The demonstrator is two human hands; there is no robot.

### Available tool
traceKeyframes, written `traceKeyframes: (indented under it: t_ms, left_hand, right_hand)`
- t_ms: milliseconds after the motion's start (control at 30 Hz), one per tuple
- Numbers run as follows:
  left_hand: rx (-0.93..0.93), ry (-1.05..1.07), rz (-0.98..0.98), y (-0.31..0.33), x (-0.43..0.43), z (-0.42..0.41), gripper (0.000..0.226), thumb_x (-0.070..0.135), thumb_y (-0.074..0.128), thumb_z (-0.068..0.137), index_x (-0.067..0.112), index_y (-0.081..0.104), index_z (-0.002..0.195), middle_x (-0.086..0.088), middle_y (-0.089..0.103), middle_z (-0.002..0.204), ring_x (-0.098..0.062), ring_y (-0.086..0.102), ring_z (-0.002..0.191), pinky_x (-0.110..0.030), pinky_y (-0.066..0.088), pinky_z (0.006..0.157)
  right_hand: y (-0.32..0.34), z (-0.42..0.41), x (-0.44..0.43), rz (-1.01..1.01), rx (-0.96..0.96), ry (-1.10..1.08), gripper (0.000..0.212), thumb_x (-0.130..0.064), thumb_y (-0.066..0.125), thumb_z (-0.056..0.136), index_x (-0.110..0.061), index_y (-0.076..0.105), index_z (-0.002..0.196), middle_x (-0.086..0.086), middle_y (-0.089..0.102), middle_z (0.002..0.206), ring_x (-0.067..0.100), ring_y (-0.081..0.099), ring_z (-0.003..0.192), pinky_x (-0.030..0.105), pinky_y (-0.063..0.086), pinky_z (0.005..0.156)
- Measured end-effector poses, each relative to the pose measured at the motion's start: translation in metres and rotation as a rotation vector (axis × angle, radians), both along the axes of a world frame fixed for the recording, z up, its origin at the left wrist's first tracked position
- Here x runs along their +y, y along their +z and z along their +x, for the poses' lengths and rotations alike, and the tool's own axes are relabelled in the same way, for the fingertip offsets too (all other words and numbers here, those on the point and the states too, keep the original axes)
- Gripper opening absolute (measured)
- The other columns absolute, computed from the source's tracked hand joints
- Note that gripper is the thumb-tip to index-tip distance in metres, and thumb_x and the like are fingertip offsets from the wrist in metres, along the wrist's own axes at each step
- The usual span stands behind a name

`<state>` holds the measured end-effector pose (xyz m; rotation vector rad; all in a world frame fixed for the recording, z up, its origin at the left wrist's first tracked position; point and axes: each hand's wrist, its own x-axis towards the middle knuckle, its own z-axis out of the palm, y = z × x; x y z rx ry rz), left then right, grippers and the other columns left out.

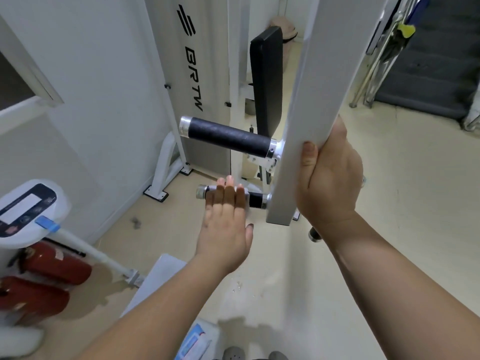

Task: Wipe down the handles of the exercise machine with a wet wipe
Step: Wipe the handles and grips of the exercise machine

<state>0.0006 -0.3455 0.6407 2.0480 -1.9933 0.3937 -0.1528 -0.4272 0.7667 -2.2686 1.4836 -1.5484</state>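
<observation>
The white arm of the exercise machine (309, 100) hangs down the middle of the head view. Two black foam handles with silver ends stick out to its left: an upper handle (228, 136) and a lower handle (255, 200). My left hand (224, 224) lies flat over the lower handle, fingers straight, pressing a white wet wipe (246, 203) onto it; most of the wipe is hidden under the fingers. My right hand (328, 178) grips the lower end of the white arm, thumb on its front face. The tip of another handle (314, 234) shows below my right wrist.
A black padded bench (267, 81) and white frame panel (197, 61) stand behind the handles. Two red fire extinguishers (55, 267) and a white device (28, 211) sit at the left. A wipe pack (194, 341) lies on the beige floor by my feet. A grey mat (428, 68) is at the right.
</observation>
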Motion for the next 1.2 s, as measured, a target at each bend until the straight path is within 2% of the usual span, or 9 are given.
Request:
traceKeyframes:
  t_ms: [133,300,367,600,733,833,1000,1100,1200]
  left_hand:
    - [-0.086,-0.016,-0.001,-0.003,0.001,0.017,0.101,0.048,0.062,0.084,0.003,0.007,0.156,-0.021,0.008,0.165,-0.04,0.005,0.153,-0.051,-0.004,0.124]
    - [-0.14,0.176,0.187,-0.004,0.007,0.053,0.106,0.052,0.049,0.092,0.003,-0.024,0.152,-0.018,-0.019,0.166,-0.034,-0.019,0.154,-0.053,-0.025,0.116]
    - [-0.075,0.203,0.198,-0.004,0.003,0.032,0.105,0.052,0.047,0.092,-0.001,-0.023,0.151,-0.022,-0.025,0.163,-0.035,-0.023,0.153,-0.055,-0.023,0.118]
    - [0.001,-0.001,0.098,-0.009,-0.015,-0.031,0.103,0.03,0.058,0.081,0.005,-0.008,0.156,-0.014,-0.011,0.167,-0.034,-0.017,0.153,-0.054,-0.011,0.121]
    - [-0.042,0.14,0.154,-0.001,-0.012,0.027,0.106,0.037,0.06,0.078,0.007,-0.009,0.154,-0.017,-0.003,0.166,-0.034,-0.01,0.153,-0.055,-0.001,0.124]
    - [-0.018,0.242,0.222,0.01,-0.013,0.029,0.097,0.034,0.051,0.086,0.002,-0.011,0.154,-0.02,-0.006,0.165,-0.039,-0.011,0.153,-0.055,-0.009,0.124]
    - [0.028,-0.032,0.12,0.006,-0.022,-0.041,0.089,0.018,0.054,0.081,0.003,0.001,0.151,-0.017,0.017,0.159,-0.04,0.004,0.153,-0.052,-0.003,0.125]
    - [-0.047,-0.072,0.106,0.01,-0.022,-0.007,0.09,0.026,0.057,0.076,0.01,0.007,0.149,-0.013,0.026,0.15,-0.035,0.017,0.147,-0.047,-0.006,0.124]
    - [-0.08,0.0,0.118,0.013,-0.022,0.034,0.085,0.032,0.063,0.073,0.007,0.027,0.146,-0.017,0.043,0.138,-0.038,0.036,0.135,-0.053,0.009,0.125]
  right_hand:
    - [0.002,-0.005,-0.002,0.007,0.034,0.018,0.066,-0.049,0.027,0.101,-0.005,0.038,0.149,0.007,0.068,0.109,0.034,0.063,0.087,0.042,0.047,0.072]
    - [0.004,0.001,-0.012,0.032,0.017,0.005,0.065,-0.044,0.03,0.099,-0.004,0.037,0.149,0.01,0.068,0.11,0.037,0.061,0.087,0.041,0.043,0.074]
    - [0.005,0.005,-0.014,0.038,0.016,0.01,0.064,-0.042,0.031,0.099,-0.003,0.036,0.15,0.011,0.067,0.11,0.038,0.061,0.088,0.042,0.043,0.075]
    - [0.006,0.0,-0.014,0.049,0.044,0.039,0.064,-0.044,0.032,0.1,-0.006,0.033,0.151,0.011,0.067,0.113,0.039,0.061,0.091,0.041,0.042,0.074]
    - [0.007,-0.003,-0.009,0.052,0.042,0.049,0.063,-0.042,0.032,0.1,-0.006,0.033,0.151,0.01,0.067,0.11,0.038,0.062,0.091,0.044,0.047,0.075]
    - [0.007,0.003,-0.008,0.039,0.011,0.054,0.062,-0.04,0.033,0.1,-0.004,0.034,0.151,0.01,0.068,0.109,0.036,0.062,0.088,0.044,0.047,0.074]
    - [0.006,-0.001,-0.008,0.037,0.032,0.048,0.063,-0.042,0.031,0.1,-0.003,0.034,0.15,0.012,0.068,0.113,0.038,0.063,0.09,0.041,0.044,0.074]
    - [0.007,-0.005,-0.006,0.047,0.048,0.066,0.064,-0.044,0.031,0.1,-0.005,0.033,0.151,0.011,0.068,0.112,0.037,0.063,0.09,0.043,0.048,0.074]
    - [0.004,-0.003,-0.005,0.032,0.051,0.061,0.063,-0.043,0.031,0.101,-0.005,0.033,0.151,0.01,0.068,0.109,0.036,0.062,0.087,0.041,0.045,0.072]
